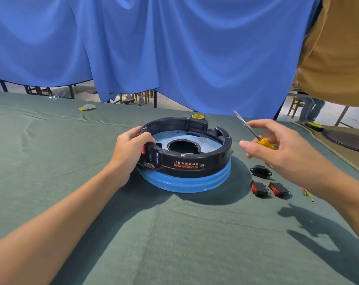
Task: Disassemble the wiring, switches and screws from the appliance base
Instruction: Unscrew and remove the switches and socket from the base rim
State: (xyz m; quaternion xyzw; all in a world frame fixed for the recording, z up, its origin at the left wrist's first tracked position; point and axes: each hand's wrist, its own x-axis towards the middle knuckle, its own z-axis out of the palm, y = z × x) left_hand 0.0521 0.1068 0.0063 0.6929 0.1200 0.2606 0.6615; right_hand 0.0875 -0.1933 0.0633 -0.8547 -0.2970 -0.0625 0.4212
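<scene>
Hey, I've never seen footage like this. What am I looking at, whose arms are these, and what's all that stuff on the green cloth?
There is no machine here. One camera worn on a person's head looks forward and down, so both arms are the wearer's own. The left hand grips the side of a round black and blue base, which stands on the cloth. The right hand holds a screwdriver with a yellow handle, lifted beside the base. To the right lie parts that seem already removed: two red switches, a black socket and a bit of wire.
</scene>
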